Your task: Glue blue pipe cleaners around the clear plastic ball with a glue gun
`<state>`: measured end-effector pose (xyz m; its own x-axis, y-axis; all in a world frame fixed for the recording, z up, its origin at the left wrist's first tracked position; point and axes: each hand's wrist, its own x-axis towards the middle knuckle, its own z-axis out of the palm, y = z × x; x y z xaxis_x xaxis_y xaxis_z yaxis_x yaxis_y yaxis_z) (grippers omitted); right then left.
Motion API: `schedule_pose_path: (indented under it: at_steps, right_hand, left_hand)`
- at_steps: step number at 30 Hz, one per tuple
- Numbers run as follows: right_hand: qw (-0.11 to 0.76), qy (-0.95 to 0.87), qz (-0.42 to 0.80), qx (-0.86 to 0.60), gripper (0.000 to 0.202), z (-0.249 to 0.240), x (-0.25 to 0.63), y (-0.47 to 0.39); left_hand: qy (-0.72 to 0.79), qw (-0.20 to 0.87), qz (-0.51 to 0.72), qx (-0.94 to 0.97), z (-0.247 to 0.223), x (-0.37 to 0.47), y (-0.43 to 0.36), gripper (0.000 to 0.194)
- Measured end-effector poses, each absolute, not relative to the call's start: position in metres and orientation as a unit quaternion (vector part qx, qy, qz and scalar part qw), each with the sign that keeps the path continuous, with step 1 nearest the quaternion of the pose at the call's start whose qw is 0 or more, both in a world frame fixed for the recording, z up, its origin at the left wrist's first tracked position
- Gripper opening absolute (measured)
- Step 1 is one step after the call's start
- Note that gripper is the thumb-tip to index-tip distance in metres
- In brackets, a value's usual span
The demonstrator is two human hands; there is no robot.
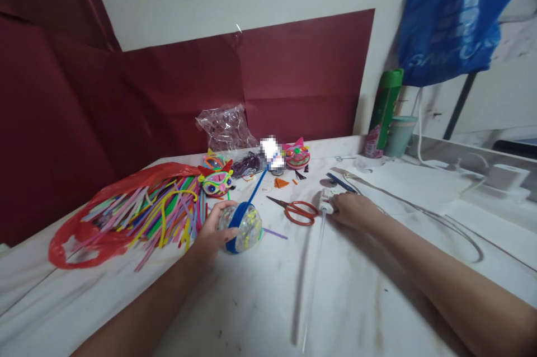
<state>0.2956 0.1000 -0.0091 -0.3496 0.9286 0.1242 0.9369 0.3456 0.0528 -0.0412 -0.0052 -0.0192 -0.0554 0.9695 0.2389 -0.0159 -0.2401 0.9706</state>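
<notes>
My left hand (217, 228) is wrapped round the left side of a clear ball (250, 229) with yellow specks in it. Blue pipe cleaner (239, 217) bands the ball, and its free end sticks up and to the right. At the centre right, my right hand (350, 208) is closed on a white glue gun (326, 200); some fingers are hidden. A long clear glue stick (314, 284) runs from the gun toward me. Between the hands lie scissors (300, 212) with orange handles, blades pointing left. A purple pipe cleaner (274, 233) rests beside the ball.
Coloured pipe cleaners (168, 211) spill from a red plastic bag (67, 250) at left. Decorated animal-face balls (216, 182) stand behind, one pink (297, 154). Orange scraps (280, 183), a blue pen (340, 182) and a grey cable (419, 211) lie farther back. A green can (384, 113) stands at right.
</notes>
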Motion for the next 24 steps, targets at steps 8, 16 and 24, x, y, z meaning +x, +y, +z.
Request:
schedule_pose_path:
  at_steps: [8, 16, 24]
  right_hand:
    - [0.069, -0.803, -0.041, -0.59, 0.029, 0.002, 0.303, 0.103]
    - [0.466, -0.854, -0.128, -0.193, 0.018, 0.018, 0.234, 0.034]
    - [0.452, -0.868, -0.072, -0.194, 0.013, -0.003, 0.198, 0.007]
  left_hand:
    - [0.463, 0.439, 0.585, 0.5, -0.008, -0.031, -0.011, 0.049]
    - [0.536, 0.34, 0.46, 0.621, 0.001, -0.026, -0.023, 0.062]
    - [0.467, 0.17, 0.415, 0.762, -0.008, -0.024, -0.019, 0.06]
